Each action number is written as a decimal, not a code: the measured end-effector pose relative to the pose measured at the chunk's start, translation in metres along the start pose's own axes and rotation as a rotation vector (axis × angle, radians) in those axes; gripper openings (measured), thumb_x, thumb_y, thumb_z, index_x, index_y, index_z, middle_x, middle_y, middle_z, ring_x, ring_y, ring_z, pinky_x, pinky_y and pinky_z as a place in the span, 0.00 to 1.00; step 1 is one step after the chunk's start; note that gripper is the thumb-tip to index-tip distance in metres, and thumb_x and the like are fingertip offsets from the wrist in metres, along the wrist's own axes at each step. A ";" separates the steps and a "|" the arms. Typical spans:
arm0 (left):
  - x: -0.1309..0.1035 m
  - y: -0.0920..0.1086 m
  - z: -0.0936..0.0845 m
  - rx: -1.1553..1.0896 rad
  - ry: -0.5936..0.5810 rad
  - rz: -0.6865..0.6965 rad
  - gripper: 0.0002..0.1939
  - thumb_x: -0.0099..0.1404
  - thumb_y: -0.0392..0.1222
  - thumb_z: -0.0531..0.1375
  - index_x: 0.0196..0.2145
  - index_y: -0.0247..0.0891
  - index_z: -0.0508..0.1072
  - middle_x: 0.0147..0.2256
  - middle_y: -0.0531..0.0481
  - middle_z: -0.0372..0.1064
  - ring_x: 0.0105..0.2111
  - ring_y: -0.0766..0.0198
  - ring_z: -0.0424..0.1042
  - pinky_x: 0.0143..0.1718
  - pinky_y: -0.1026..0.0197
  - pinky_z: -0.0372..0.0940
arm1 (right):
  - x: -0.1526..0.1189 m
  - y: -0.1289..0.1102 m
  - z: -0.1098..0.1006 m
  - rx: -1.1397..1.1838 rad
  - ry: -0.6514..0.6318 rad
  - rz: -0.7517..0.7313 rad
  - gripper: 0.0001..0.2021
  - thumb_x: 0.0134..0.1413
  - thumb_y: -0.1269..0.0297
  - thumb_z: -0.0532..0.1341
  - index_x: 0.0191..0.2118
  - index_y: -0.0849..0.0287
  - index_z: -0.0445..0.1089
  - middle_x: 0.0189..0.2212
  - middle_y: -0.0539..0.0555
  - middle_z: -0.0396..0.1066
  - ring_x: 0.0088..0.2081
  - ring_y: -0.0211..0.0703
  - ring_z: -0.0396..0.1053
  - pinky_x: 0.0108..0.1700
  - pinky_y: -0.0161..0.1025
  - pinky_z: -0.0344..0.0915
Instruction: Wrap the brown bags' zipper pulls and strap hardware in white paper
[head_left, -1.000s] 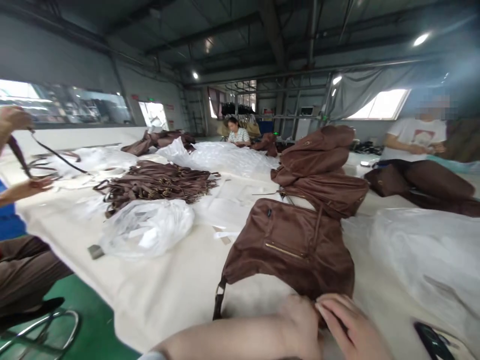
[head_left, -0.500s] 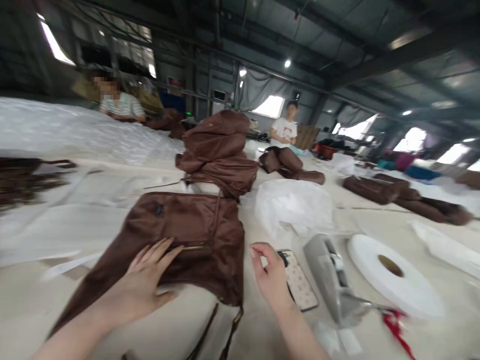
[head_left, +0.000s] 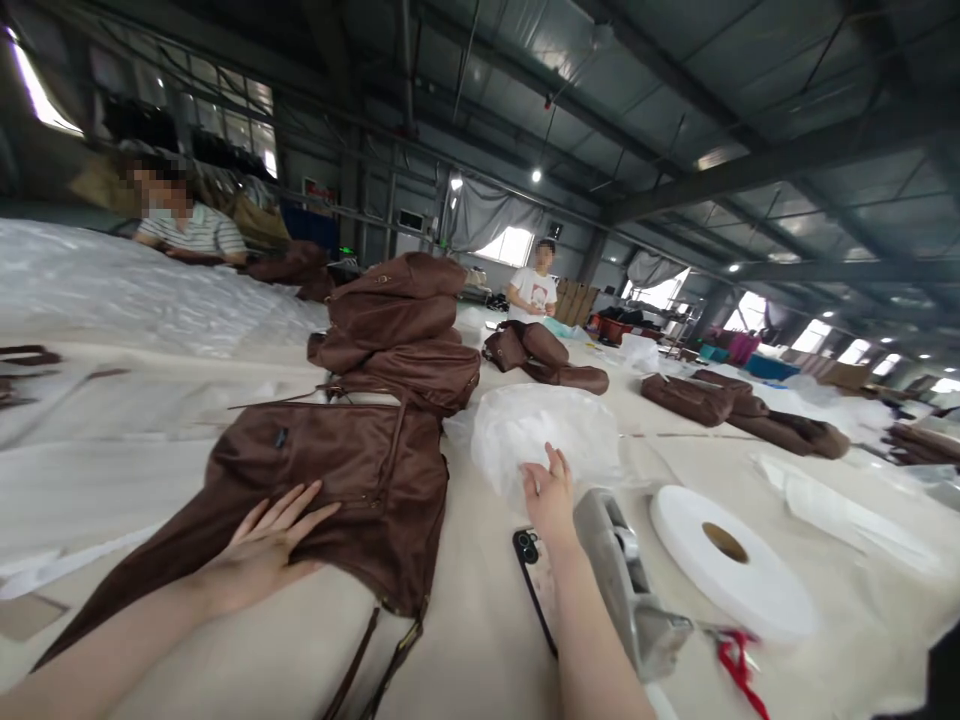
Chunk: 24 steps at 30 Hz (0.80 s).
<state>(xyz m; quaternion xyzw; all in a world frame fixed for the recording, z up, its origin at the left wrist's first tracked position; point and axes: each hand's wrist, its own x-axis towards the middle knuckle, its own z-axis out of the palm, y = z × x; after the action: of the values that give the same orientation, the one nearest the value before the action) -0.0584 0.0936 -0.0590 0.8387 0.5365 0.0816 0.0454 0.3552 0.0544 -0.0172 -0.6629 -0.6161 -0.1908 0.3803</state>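
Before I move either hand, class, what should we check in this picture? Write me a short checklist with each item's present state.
1. Left hand resting on the brown bag: ok, fingers spread across its front.
2. Right hand free of the clear plastic: cannot tell, they overlap in view.
3. Phone fully visible: not ok, the right forearm hides part.
4. White roll lying on its side: ok, to the right of the grey metal tool.
5. Front pocket zipper fully closed: cannot tell, too small.
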 end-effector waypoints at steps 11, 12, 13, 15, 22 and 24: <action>-0.054 0.073 -0.085 -1.107 -0.081 -0.184 0.31 0.62 0.62 0.50 0.50 0.34 0.69 0.49 0.37 0.69 0.49 0.51 0.69 0.53 0.49 0.61 | -0.029 -0.087 -0.063 0.246 0.155 -0.172 0.12 0.57 0.72 0.54 0.45 0.59 0.70 0.45 0.59 0.70 0.52 0.48 0.64 0.59 0.54 0.54; -0.058 0.083 -0.089 -1.303 -0.189 -0.181 0.32 0.63 0.63 0.49 0.50 0.33 0.68 0.47 0.36 0.71 0.46 0.52 0.71 0.50 0.49 0.63 | -0.037 -0.108 -0.073 0.325 0.095 -0.245 0.13 0.57 0.73 0.54 0.46 0.59 0.69 0.46 0.59 0.69 0.52 0.48 0.64 0.59 0.52 0.56; -0.063 0.091 -0.090 -1.469 -0.321 -0.164 0.33 0.63 0.64 0.49 0.51 0.33 0.68 0.46 0.36 0.71 0.44 0.52 0.72 0.48 0.50 0.64 | -0.045 -0.128 -0.081 0.397 0.006 -0.323 0.14 0.57 0.75 0.54 0.47 0.59 0.68 0.46 0.59 0.69 0.53 0.47 0.64 0.59 0.50 0.57; -0.071 0.103 -0.085 -1.681 -0.504 -0.134 0.31 0.62 0.63 0.51 0.49 0.33 0.68 0.43 0.38 0.72 0.43 0.55 0.72 0.46 0.53 0.64 | -0.060 -0.161 -0.090 0.528 -0.200 -0.479 0.16 0.56 0.77 0.53 0.49 0.59 0.68 0.45 0.58 0.70 0.52 0.46 0.65 0.58 0.47 0.59; -0.086 0.105 -0.055 -1.709 -0.435 -0.344 0.18 0.57 0.47 0.64 0.41 0.34 0.70 0.35 0.48 0.74 0.33 0.64 0.70 0.36 0.63 0.63 | -0.091 -0.200 -0.087 0.826 -0.831 -0.706 0.09 0.59 0.71 0.56 0.40 0.58 0.73 0.41 0.50 0.74 0.46 0.37 0.69 0.56 0.33 0.61; -0.085 0.103 -0.050 -1.639 -0.310 -0.457 0.18 0.60 0.52 0.60 0.41 0.35 0.70 0.31 0.49 0.74 0.27 0.65 0.68 0.29 0.64 0.61 | -0.089 -0.203 -0.092 0.944 -0.945 -0.744 0.08 0.60 0.69 0.56 0.38 0.58 0.73 0.40 0.48 0.75 0.45 0.34 0.70 0.54 0.29 0.62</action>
<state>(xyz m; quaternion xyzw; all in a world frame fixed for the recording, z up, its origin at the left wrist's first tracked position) -0.0106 -0.0270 -0.0002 0.4148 0.4516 0.3164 0.7238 0.1648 -0.0834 0.0319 -0.1898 -0.9122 0.2811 0.2300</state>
